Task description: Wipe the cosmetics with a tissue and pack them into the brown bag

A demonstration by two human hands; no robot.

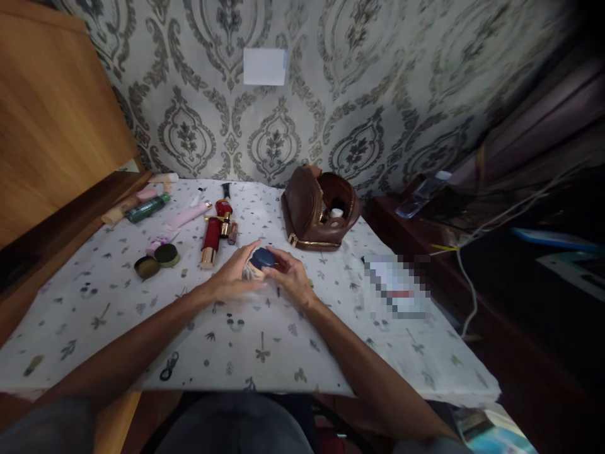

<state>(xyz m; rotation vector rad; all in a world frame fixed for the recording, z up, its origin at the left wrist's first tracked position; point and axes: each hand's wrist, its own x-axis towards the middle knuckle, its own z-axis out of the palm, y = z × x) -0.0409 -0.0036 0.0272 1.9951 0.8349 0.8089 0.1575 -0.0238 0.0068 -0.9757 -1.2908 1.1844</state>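
Note:
A small round jar (253, 272) with a dark blue lid (263, 258) is between my hands over the middle of the table. My left hand (234, 277) curves around the jar's left side, its thumb stretched along the near side and slightly blurred. On the right, the fingers and thumb of my right hand (293, 277) grip the dark blue lid. Whether the lid is loose or seated on the jar I cannot tell. Close to my left hand lies a red bottle with a gold cap (210, 243). Beyond my right hand stands an unzipped brown leather bag (307, 211) with small items inside.
Several tubes and bottles lie at the back left, among them a green bottle (148, 208) and a pink tube (189, 215). Two round dark containers (167, 255) sit nearer. A blurred-out flat object (397, 287) lies right. A wooden panel (57, 94) borders the left.

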